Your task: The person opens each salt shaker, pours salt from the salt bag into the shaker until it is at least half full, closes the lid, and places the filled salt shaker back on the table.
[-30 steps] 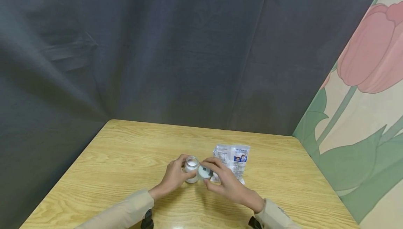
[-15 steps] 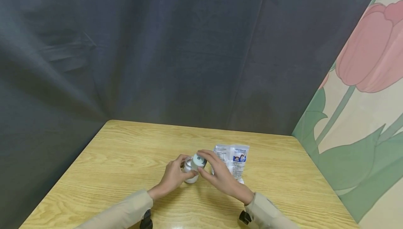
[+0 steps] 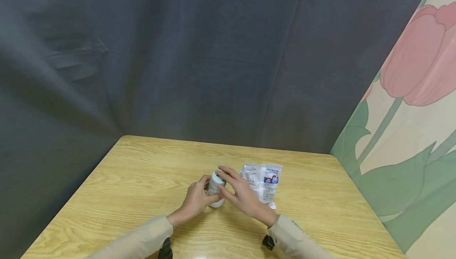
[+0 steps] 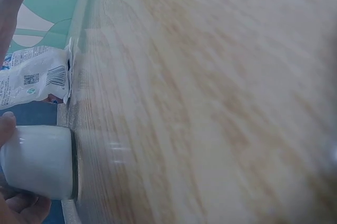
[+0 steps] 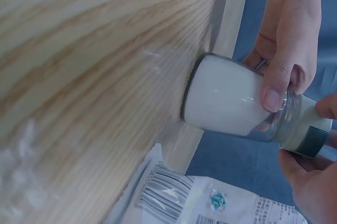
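A small glass jar (image 5: 226, 95) filled with white stuff stands upright on the wooden table. My left hand (image 3: 195, 200) grips it around the upper body, thumb on the near side. A pale lid (image 5: 303, 129) with a dark patch sits at the jar's mouth, and my right hand (image 3: 243, 196) holds it by the rim between thumb and fingers. Whether its threads are engaged I cannot tell. In the left wrist view the jar's lower part (image 4: 39, 161) shows, its base on the table.
A white printed packet (image 3: 268, 184) with a blue picture stands just right of the jar, behind my right hand. The wooden table (image 3: 142, 180) ends at a dark curtain (image 3: 213, 61) behind. A wall with painted tulips (image 3: 413, 65) is on the right.
My right hand has carried the lid left and up from beside the jar onto its mouth. The left hand and the jar have stayed in place.
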A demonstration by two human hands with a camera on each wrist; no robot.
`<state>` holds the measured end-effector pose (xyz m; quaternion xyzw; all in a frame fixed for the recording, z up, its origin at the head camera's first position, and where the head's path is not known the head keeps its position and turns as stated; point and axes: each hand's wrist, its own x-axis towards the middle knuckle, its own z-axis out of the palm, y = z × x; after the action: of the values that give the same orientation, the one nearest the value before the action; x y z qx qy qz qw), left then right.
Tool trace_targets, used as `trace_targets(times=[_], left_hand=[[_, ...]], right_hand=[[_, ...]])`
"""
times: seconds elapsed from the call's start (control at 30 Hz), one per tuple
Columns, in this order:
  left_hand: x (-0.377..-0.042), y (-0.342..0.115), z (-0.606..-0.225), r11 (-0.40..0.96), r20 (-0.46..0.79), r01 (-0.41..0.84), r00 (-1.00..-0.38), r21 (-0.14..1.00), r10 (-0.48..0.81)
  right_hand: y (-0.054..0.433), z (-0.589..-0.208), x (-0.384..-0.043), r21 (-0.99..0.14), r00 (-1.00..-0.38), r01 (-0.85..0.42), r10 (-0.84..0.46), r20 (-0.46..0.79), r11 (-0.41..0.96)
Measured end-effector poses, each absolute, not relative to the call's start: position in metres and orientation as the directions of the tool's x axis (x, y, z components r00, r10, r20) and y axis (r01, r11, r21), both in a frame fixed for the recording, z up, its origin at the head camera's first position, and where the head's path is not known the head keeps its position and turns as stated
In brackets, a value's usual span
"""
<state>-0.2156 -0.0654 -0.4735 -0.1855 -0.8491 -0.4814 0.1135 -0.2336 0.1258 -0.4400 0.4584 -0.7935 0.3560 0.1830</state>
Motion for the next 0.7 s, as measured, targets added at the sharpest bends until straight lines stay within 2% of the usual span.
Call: trace_targets(times=[0.4, 0.7], left_hand=[[-0.2159, -0.0656, -0.4761, 0.479, 0.38, 0.432, -0.901, 0.764, 0.208], [-0.2148, -0.0651, -0.4753, 0.472, 0.374, 0.426, -0.905, 0.772, 0.204]], right_hand=[[0.1211, -0.4433, -0.2357, -0.37, -0.475, -0.879, -0.606, 0.638, 0.3], [0.1208, -0.4433, -0.2348, -0.406, -0.509, -0.859, -0.594, 0.623, 0.31]])
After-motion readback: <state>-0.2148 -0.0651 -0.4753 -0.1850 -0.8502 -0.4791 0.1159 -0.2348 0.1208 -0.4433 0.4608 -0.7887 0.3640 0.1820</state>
